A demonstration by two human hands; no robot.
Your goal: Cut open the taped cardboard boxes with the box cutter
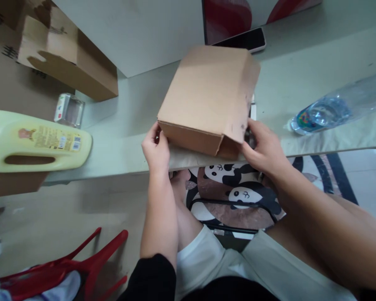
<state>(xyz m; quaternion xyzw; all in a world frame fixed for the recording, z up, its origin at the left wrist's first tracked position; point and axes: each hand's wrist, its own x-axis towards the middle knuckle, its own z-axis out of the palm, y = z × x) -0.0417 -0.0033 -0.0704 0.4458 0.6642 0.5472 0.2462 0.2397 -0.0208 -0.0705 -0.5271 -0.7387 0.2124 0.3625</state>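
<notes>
A brown cardboard box [203, 90] sits between my hands near the front edge of the pale table [128, 150]. One flap [246, 98] stands out along its right side. My left hand [156, 146] pinches the box's near left corner, with the thumb and fingers closed. At the near right corner, my right hand [265, 146] grips the loose flap between thumb and fingers. The inside of the box is hidden from me. Part of a small white object [253, 109] shows just beyond the flap.
A phone [246, 39] lies behind the box beside a large white panel [144, 33]. On the right rests a clear plastic bottle [329, 106]. To the left are a yellow jug [44, 140], a small clear container [69, 110] and another cardboard box [78, 62]. A red stool [90, 267] stands below.
</notes>
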